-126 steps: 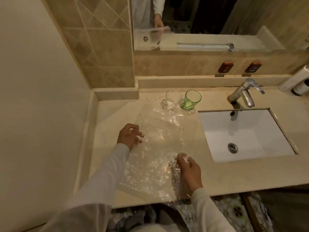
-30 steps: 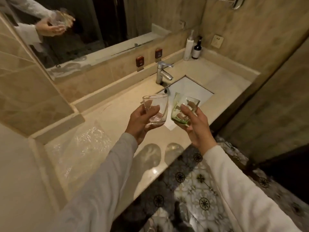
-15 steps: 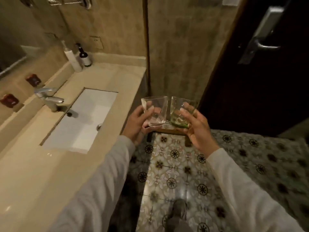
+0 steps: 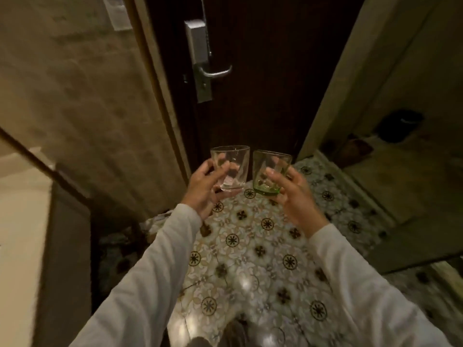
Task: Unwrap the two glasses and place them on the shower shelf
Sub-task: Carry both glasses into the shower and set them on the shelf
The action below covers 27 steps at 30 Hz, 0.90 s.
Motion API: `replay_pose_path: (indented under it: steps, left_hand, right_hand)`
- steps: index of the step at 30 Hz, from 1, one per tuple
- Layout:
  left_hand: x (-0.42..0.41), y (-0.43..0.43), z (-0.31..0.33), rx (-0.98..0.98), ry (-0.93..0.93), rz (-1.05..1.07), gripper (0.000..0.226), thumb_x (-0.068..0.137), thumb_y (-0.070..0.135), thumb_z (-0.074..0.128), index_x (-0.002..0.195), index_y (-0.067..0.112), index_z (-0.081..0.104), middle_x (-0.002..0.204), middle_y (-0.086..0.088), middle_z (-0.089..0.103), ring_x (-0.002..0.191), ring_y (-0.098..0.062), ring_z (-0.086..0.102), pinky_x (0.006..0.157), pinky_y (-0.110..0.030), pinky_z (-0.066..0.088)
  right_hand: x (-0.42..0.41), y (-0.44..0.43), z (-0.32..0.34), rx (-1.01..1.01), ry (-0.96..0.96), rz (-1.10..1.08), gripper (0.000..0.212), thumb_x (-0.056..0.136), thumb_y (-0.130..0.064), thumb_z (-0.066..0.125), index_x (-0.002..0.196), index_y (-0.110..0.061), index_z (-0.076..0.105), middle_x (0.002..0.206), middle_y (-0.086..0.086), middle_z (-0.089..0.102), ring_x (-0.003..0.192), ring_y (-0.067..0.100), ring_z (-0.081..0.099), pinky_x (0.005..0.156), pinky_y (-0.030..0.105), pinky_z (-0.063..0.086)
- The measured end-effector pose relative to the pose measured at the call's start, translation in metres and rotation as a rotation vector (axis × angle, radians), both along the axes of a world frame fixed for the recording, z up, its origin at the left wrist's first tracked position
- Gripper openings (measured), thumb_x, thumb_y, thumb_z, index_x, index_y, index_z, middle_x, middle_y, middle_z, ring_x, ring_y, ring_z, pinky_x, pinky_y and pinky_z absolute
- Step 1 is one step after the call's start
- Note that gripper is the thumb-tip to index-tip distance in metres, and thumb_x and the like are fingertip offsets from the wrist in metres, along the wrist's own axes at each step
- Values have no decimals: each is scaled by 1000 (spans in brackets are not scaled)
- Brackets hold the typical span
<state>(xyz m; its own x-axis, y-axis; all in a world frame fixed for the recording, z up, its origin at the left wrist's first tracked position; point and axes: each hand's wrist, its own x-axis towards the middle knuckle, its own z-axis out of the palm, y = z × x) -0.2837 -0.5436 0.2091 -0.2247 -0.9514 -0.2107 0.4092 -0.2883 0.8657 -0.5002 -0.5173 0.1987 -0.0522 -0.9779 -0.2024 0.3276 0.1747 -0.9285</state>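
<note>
My left hand (image 4: 203,189) grips a clear glass (image 4: 231,169) by its side and base, upright. Beside it, almost touching, a green-tinted glass (image 4: 269,171) is held upright in my right hand (image 4: 293,196). Both glasses are bare of wrapping and are held out in front of me at chest height, above the patterned floor. No shower shelf is in view.
A dark wooden door (image 4: 263,71) with a metal lever handle (image 4: 215,72) stands straight ahead. The vanity counter's edge (image 4: 22,221) is at far left. A glass panel or mirrored wall (image 4: 400,159) runs along the right. Patterned tile floor (image 4: 250,259) lies below.
I have turned right, away from the sink and counter, toward the door. Both hands still hold the glasses side by side; the bubble wrap stayed on the counter, out of view.
</note>
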Motion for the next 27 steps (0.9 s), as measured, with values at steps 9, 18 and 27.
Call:
replay_pose_path:
  steps: [9,18,27]
  left_hand:
    - [-107,-96,-13,14,-32,-328,63,73,39,84,129,22,58,120,-9,71,110,-31,68,77,-44,59]
    - [-202,-222,-17,51,-5,-606,68,67,36,87,127,20,59,120,-9,71,110,-29,68,75,-43,58]
    - [-306,-325,-8,73,-15,-816,80,64,33,86,135,16,53,116,-8,73,107,-30,69,76,-47,59]
  right_hand:
    - [-88,-33,-2,-3,-10,-299,54,71,-39,91,120,-24,71,121,7,76,113,26,72,93,49,59]
    - [-152,-103,-7,15,-45,-577,65,70,-37,91,129,-23,66,121,10,76,112,28,73,84,43,62]
    - [-216,-180,8,-23,-70,-808,34,72,-32,88,105,-35,78,117,10,77,113,28,72,94,50,59]
